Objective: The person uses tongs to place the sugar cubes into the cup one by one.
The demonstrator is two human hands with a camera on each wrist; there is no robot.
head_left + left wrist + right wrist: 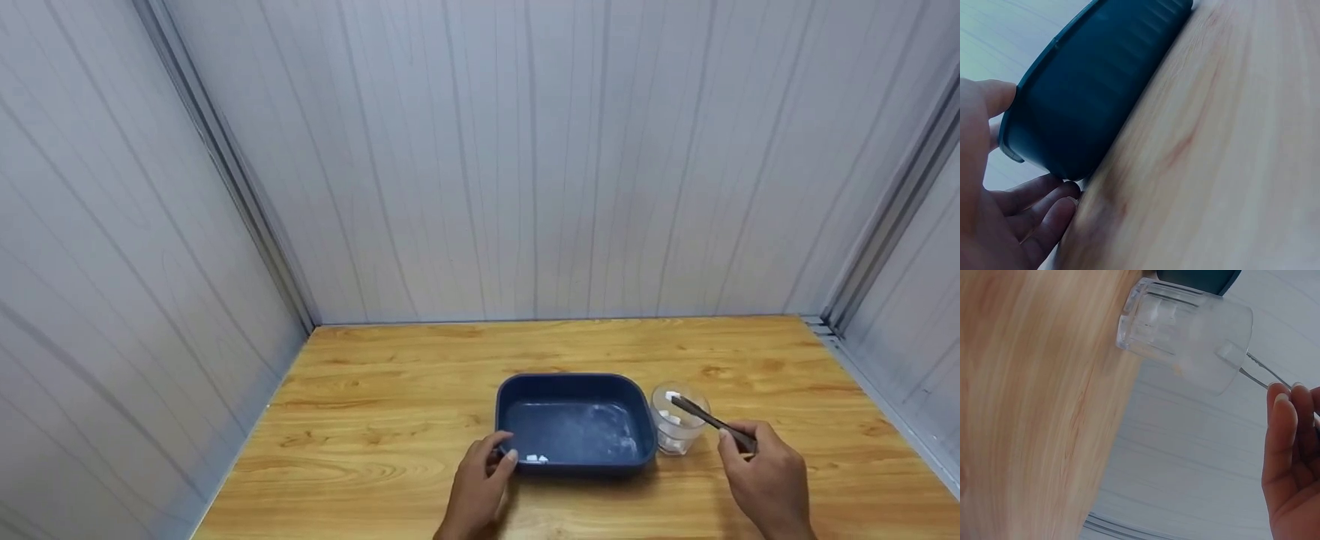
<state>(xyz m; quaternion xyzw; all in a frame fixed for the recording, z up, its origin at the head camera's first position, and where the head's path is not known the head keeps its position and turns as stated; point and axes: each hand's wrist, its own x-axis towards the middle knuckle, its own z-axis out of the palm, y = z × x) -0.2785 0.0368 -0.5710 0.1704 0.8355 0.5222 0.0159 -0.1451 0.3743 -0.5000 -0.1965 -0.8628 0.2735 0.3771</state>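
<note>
A dark blue rectangular basin [574, 424] stands on the table, with a few small white pieces [534, 458] near its front left corner. My left hand [478, 480] holds that corner; in the left wrist view its thumb touches the rim and other fingers curl by the base. To the basin's right stands a clear glass [1185, 337] with several white pieces inside. My right hand [769, 472] pinches dark tweezers [705, 415], whose tips are within the glass's mouth. Between the tips is a white cube [1231, 353].
The wood-grain table [375, 420] reaches back to a pale panelled wall [487, 165]. Side panels with metal corner posts [232, 165] close in the left and right. The glass stands close beside the basin's right end.
</note>
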